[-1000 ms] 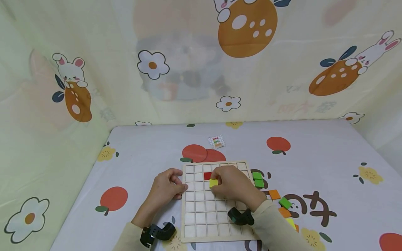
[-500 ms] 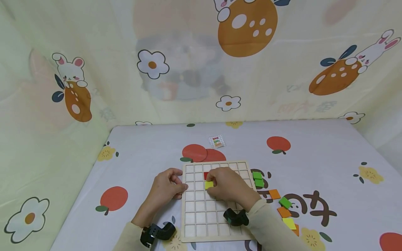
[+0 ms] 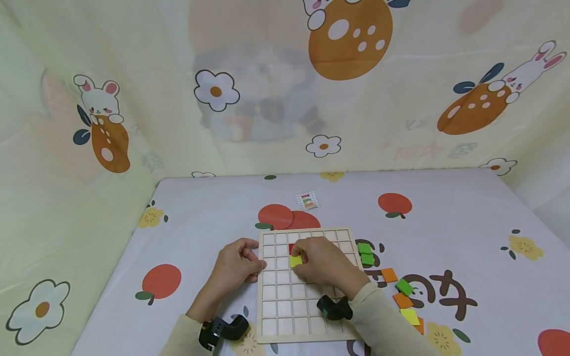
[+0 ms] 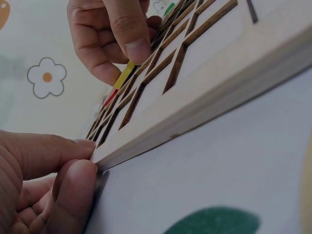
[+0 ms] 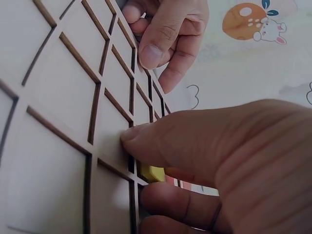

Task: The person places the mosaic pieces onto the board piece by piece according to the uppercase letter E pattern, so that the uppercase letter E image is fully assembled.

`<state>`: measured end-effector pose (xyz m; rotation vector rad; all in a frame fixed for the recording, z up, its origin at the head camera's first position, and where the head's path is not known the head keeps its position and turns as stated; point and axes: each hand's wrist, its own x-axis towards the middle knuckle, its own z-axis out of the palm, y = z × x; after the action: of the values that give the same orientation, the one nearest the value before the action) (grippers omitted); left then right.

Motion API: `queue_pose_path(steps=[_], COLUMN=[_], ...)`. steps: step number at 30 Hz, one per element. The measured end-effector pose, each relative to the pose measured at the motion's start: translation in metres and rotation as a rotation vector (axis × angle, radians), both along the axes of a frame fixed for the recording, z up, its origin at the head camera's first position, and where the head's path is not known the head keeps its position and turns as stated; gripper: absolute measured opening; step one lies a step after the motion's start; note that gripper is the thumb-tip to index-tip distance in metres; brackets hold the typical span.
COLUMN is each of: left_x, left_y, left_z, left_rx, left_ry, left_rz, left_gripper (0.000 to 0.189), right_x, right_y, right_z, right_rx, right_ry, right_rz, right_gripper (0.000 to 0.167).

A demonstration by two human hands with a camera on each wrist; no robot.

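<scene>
A wooden grid board (image 3: 280,309) with square cells lies flat in front of me. My right hand (image 3: 329,259) is over its upper half, thumb and fingers pinching a yellow square tile (image 3: 295,261) at a cell. Directly behind that tile, a red square tile (image 3: 291,248) is partly hidden by my fingers. In the right wrist view the yellow tile (image 5: 152,173) shows between thumb and fingers. My left hand (image 3: 236,264) holds the board's left edge; the left wrist view has its thumb and finger (image 4: 73,156) together at the board's side.
Right of the board lie two green tiles (image 3: 366,253), then a loose trail with an orange tile (image 3: 389,275), a green tile (image 3: 404,287) and a yellow tile (image 3: 410,316). A small printed grid card (image 3: 308,200) lies behind the board on the patterned tablecloth (image 3: 213,212).
My right hand has shifted slightly left with the yellow tile, which now sits in line with the red one and covers a cell. The left hand stays still.
</scene>
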<state>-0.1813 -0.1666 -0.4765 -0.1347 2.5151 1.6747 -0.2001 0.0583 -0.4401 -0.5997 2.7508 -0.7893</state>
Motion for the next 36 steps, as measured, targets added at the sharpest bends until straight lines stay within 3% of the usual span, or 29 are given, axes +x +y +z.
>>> queue_pose_path(steps=[21,29,36], left_x=[0.0,0.001,0.001], left_y=[0.0,0.001,0.001], left_z=[0.002,0.003,0.002], left_rx=[0.006,-0.004,-0.016], left_ry=[-0.007,0.008,-0.01], left_rz=[-0.001,0.003,0.005], left_gripper=[0.043,0.043,0.045], right_x=[0.004,0.004,-0.005], right_y=[0.007,0.05,0.1], right_z=[0.002,0.012,0.01], right_rx=[-0.044,-0.075,-0.029], right_ry=[-0.002,0.07,0.118], right_rz=[-0.044,-0.141,-0.252], right_gripper=[0.023,0.021,0.037])
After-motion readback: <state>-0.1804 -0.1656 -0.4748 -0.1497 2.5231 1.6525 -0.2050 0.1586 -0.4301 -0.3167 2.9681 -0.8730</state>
